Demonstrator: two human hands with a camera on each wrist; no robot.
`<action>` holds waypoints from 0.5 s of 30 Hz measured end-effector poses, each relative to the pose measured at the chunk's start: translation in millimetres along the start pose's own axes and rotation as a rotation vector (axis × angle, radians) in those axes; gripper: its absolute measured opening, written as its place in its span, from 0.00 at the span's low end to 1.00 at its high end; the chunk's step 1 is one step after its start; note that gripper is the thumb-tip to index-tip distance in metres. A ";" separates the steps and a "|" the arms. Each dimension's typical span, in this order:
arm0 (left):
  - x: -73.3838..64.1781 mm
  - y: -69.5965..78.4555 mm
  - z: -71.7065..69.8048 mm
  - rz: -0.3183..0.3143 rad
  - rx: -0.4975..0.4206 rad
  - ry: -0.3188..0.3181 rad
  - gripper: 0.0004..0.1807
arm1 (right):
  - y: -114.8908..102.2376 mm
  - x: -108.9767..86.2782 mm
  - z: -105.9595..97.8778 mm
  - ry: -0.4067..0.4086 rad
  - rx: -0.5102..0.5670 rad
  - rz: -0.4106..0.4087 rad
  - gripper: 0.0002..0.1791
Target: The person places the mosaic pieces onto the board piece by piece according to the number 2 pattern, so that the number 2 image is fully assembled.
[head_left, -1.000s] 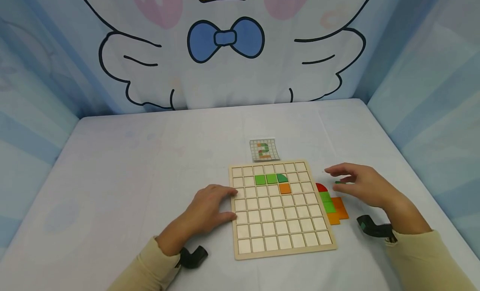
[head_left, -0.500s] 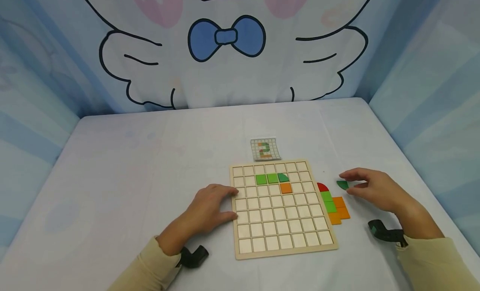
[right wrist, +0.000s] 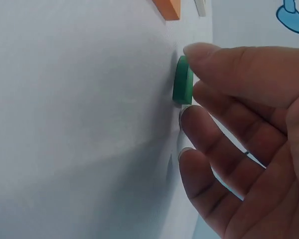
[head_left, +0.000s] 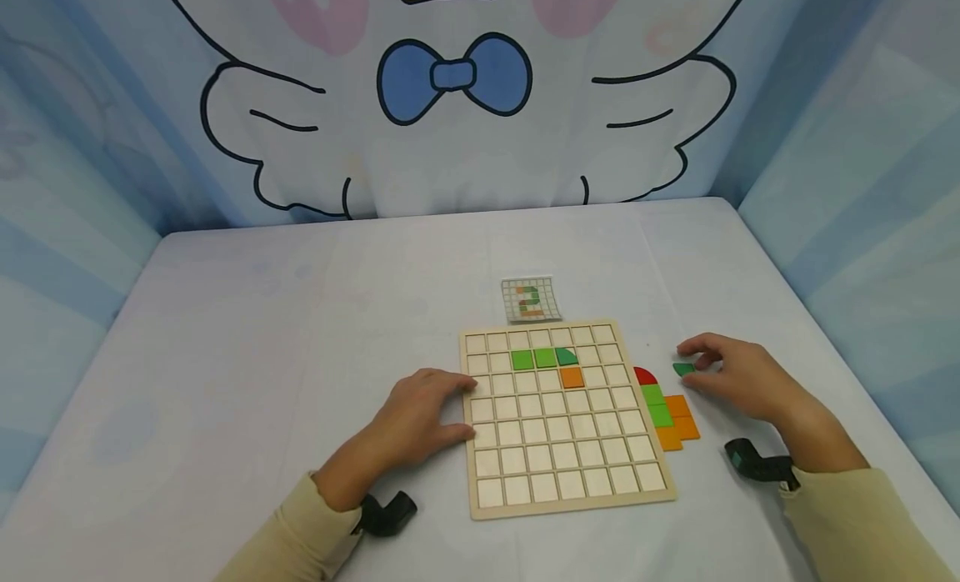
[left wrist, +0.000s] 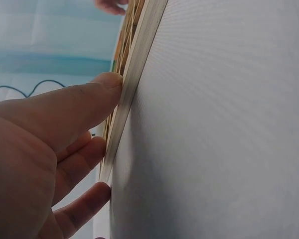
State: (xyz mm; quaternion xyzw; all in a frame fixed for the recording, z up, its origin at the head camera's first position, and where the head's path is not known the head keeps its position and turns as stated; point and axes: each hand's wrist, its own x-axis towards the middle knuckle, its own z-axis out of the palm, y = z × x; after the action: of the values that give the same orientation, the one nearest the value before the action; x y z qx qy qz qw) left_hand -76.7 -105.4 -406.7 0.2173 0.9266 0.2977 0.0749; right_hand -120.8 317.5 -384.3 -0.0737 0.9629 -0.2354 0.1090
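Note:
My left hand (head_left: 416, 419) rests against the left edge of a wooden grid board (head_left: 570, 505), thumb and fingertips touching its rim in the left wrist view. Two light green squares (head_left: 533, 359), a dark green quarter-circle piece (head_left: 566, 356) and an orange square (head_left: 572, 377) lie in the board's cells. To the right of the board, my right hand (head_left: 742, 375) is low over the table. Its thumb and fingers pinch a second dark green quarter-circle piece (right wrist: 183, 82), partly covered by the thumb in the right wrist view.
Beside the board's right edge lie a red rounded piece (head_left: 645, 375), light green squares (head_left: 656, 404) and several orange squares (head_left: 682, 419). A small pattern card (head_left: 531, 298) lies just behind the board. Printed fabric (head_left: 480, 165) stands behind the table.
My right hand moved right, off the dark green quarter-circle, then came slightly back left onto it. That piece's visible outline has changed. My left hand and the board have stayed put.

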 end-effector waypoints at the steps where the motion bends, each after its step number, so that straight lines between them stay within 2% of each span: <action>1: 0.1 -0.1 0.2 -0.003 -0.001 -0.001 0.30 | -1.0 1.1 0.6 0.003 -0.008 -0.004 0.21; 9: -1.0 -0.5 0.6 0.003 -0.004 0.000 0.30 | -3.9 4.7 3.6 0.006 -0.004 -0.037 0.19; 15: -1.0 -0.2 -0.2 0.003 0.004 -0.003 0.30 | -5.8 6.3 4.4 0.029 -0.022 0.003 0.24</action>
State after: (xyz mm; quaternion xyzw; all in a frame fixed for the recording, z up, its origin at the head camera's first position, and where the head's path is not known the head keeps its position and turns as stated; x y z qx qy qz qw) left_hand -75.9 -106.1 -406.7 0.2191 0.9268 0.2955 0.0754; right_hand -125.3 309.3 -386.4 -0.0703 0.9671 -0.2256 0.0947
